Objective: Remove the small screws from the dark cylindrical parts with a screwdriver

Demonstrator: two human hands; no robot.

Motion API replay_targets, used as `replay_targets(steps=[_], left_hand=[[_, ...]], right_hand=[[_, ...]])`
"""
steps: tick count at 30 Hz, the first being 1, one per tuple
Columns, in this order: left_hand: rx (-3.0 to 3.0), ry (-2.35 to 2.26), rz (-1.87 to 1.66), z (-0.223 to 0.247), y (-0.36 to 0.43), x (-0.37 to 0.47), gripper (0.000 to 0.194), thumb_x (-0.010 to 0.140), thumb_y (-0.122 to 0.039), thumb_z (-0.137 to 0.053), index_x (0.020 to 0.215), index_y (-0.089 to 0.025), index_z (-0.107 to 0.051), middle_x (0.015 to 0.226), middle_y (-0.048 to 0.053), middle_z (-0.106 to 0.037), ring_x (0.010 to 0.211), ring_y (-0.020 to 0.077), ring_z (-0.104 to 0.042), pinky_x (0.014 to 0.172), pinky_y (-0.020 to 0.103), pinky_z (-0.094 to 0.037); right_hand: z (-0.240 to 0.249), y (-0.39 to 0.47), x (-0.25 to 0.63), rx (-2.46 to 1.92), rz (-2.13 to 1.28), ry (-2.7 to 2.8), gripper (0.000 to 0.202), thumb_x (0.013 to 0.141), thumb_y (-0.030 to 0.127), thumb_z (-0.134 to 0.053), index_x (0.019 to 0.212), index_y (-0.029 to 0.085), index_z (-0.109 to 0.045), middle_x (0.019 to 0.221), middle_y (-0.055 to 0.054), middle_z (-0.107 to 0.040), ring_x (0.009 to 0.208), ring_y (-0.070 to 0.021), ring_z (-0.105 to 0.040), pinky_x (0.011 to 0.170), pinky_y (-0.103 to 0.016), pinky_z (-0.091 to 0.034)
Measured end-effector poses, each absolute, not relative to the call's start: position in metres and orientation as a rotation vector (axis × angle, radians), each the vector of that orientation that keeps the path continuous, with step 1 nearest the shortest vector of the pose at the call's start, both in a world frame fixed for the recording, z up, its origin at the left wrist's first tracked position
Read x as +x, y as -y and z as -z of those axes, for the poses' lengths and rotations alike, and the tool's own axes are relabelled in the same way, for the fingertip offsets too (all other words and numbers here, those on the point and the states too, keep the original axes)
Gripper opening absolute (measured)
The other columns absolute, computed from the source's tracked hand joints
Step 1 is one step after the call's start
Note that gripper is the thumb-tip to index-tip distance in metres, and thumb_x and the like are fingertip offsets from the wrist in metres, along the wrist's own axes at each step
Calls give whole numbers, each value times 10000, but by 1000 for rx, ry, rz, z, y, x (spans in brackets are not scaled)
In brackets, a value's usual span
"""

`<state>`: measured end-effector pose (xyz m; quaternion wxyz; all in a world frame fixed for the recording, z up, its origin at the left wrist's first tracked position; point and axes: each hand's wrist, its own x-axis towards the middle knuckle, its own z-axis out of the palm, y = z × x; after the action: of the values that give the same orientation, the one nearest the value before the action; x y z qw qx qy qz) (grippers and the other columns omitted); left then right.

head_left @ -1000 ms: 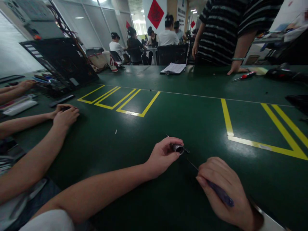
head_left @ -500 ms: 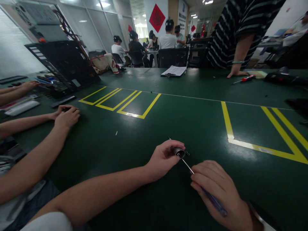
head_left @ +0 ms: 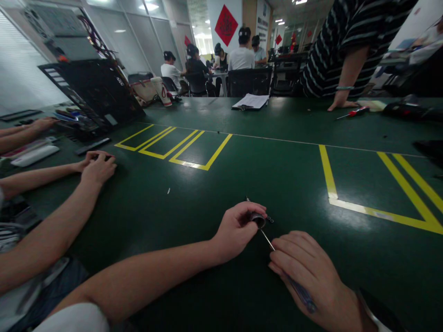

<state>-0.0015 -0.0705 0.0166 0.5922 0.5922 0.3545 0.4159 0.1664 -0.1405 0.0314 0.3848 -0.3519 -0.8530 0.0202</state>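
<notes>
Grey metal shows on the tube (head_left: pixel 258 218), pinched between thumb and fingers of the left hand (head_left: pixel 235 234) over the green surface (head_left: pixel 197 207). Its open end faces the right hand (head_left: pixel 308 267), which is closed around a tool (head_left: pixel 300 294). The tool's thin shaft reaches the tube's mouth; its tip cannot be made out. Small dark bits (head_left: pixel 271 220) lie just beside the tube, with yellow tape (head_left: pixel 328 173) farther off.

Shiny metal shaft (head_left: pixel 266 239), translucent plastic handle (head_left: pixel 302 294), dull metallic-looking cylinder (head_left: pixel 256 215), smooth glossy tabletop (head_left: pixel 194 207)
</notes>
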Motion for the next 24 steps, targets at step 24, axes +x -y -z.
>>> replay_targets(steps=[24], left_hand=[[1403, -805, -909, -12, 65, -7, 220, 753, -43, -529, 909, -152, -639, 1079, 73, -615, 1014, 205, -604, 880, 394, -511]], right_hand=[[-23, 130, 180, -1355, -221, 1580, 126, 878, 243, -482, 801, 204, -574, 697, -27, -600, 649, -170, -586, 544, -299, -450]])
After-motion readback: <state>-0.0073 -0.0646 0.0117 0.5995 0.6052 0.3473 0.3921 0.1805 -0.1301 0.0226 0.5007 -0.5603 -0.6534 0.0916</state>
